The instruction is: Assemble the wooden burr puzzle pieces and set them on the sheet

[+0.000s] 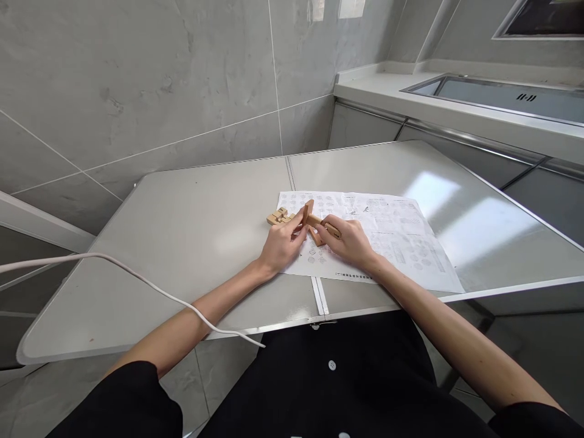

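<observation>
Near the middle of the table, my left hand [283,243] is closed on an upright flat wooden piece [309,210]. My right hand [349,240] grips a wooden stick-like piece [314,220] that meets the upright one; whether they are joined I cannot tell. A second wooden block [334,230] shows at the fingers of my right hand. Below the hands, another wooden piece [316,237] rests on the printed sheet [401,243]. Several small wooden blocks [277,216] lie in a cluster just behind my left hand, which hides part of them.
The grey folding table [191,213] has a seam down its middle. A white cable [150,283] crosses the view over my left forearm. A counter [378,88] with a sink [493,97] stands at the back right, and a tiled wall [182,73] rises behind.
</observation>
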Tool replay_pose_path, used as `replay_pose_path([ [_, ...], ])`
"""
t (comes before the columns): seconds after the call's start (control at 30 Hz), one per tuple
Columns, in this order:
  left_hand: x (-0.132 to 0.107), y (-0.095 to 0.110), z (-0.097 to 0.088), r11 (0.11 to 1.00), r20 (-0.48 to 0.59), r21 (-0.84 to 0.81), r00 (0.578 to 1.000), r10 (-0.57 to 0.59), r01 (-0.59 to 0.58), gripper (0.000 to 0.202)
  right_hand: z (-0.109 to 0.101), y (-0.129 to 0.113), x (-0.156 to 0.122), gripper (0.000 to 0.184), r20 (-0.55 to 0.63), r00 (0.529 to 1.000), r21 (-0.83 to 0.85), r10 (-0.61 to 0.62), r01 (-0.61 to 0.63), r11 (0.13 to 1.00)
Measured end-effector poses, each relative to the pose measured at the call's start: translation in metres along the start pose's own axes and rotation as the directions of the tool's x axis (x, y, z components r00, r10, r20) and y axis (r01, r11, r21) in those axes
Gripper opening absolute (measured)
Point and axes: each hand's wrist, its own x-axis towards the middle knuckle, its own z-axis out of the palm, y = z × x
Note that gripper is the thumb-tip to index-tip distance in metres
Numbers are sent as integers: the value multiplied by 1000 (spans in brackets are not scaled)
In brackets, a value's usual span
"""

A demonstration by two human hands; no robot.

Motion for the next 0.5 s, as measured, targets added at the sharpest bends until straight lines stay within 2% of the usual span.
replay_pose_path([
  [0.1, -1, 1, 1, 999, 0, -47, 1000, -24, 24, 56, 1, 0, 0, 36, -8, 1000, -3, 4, -4, 1000],
  [0.33, -1, 4, -2, 998, 7, -62, 1000, 21, -21, 55, 0, 1, 0, 41, 6, 1000, -15, 10, -10, 1000],
  [0.5, 0, 7, -2, 997, 1, -73, 1000, -5, 5, 55, 2, 3, 1, 44, 1, 1000, -32, 15, -14, 999],
])
